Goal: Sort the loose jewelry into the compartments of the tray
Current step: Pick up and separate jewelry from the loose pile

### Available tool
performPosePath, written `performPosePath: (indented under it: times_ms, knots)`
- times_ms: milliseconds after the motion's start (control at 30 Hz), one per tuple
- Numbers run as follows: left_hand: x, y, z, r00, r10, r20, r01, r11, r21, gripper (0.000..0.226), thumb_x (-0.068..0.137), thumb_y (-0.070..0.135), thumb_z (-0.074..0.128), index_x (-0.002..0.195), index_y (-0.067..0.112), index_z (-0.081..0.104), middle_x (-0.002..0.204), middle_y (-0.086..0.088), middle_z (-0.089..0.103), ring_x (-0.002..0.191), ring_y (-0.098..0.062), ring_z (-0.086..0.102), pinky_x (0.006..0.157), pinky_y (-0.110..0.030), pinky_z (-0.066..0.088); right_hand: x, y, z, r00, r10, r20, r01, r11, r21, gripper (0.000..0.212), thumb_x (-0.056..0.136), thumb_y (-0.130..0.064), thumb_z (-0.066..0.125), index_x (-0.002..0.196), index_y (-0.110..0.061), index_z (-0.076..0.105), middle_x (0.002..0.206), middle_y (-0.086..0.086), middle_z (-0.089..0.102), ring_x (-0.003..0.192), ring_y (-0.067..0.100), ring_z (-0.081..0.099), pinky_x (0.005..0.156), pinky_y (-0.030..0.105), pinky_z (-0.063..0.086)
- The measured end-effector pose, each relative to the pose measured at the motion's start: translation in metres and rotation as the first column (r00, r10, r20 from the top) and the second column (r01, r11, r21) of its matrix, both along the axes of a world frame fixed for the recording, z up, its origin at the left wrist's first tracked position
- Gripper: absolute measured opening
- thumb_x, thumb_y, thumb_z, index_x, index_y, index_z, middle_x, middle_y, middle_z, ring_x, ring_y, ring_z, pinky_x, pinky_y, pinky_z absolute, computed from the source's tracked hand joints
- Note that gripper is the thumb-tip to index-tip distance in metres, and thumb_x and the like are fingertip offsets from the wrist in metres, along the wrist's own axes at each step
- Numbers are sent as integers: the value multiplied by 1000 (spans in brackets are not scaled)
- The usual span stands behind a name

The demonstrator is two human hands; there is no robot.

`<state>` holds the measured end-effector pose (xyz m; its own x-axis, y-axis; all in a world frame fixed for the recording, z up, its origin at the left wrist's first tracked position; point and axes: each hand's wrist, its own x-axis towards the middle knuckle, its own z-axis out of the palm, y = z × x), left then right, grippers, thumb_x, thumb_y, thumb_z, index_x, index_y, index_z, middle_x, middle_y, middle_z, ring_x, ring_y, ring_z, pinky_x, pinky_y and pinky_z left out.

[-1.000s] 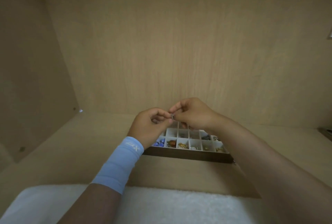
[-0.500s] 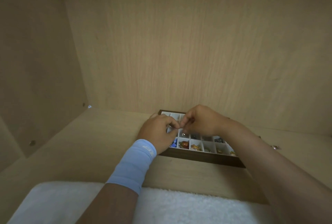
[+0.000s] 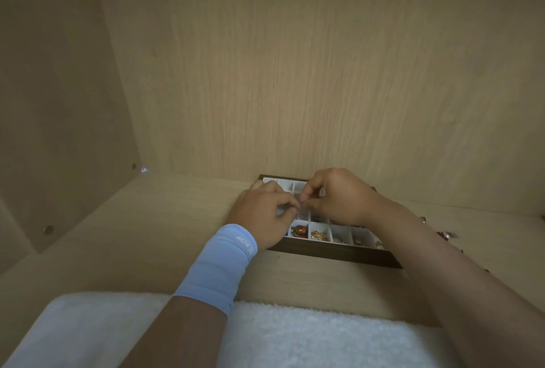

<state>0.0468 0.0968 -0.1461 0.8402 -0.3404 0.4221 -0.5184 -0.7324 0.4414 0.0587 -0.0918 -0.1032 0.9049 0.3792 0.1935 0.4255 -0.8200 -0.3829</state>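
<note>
left hand (image 3: 265,214) and right hand (image 3: 339,199) curl over the tray (image 3: 339,253), fingertips meeting to pinch a tiny piece (image 3: 303,206), its kind indistinct. the hands hide several compartments; loose jewelry (image 3: 446,235) lies right of the tray.

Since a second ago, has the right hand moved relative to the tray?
Yes. The right hand has come down and nearer over the tray: its back-left compartments, hidden before, now show beyond it.
</note>
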Motion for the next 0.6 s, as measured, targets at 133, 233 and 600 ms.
performPosePath:
  times_ms: [133, 233, 600]
  knots:
    - [-3, -2, -1, 999, 9, 32, -12, 994, 109, 21, 90, 38, 57, 101, 36, 75, 104, 14, 55, 107, -12, 43, 93, -32, 40, 3, 3, -14, 998, -38, -60, 30, 991, -130, 16, 89, -29, 66, 85, -27, 81, 80, -12, 74, 75, 5, 65, 74, 37, 58]
    - [-5, -5, 2, 994, 40, 101, -62, 972, 227, 27, 92, 42, 51, 108, 36, 72, 111, 13, 56, 110, -13, 43, 91, -31, 38, 3, 2, -14, 996, -41, -74, 31, 991, -130, 19, 90, -29, 62, 87, -27, 81, 84, -10, 75, 77, 8, 66, 75, 39, 58]
    - [-11, -11, 2, 995, 30, 98, -53, 971, 235, 26, 91, 45, 54, 102, 33, 75, 110, 14, 57, 104, -11, 46, 84, -28, 40, -9, -1, -14, 992, -29, -119, 18, 996, -88, 23, 95, -33, 58, 98, -28, 80, 94, -11, 75, 85, 9, 64, 82, 38, 56]
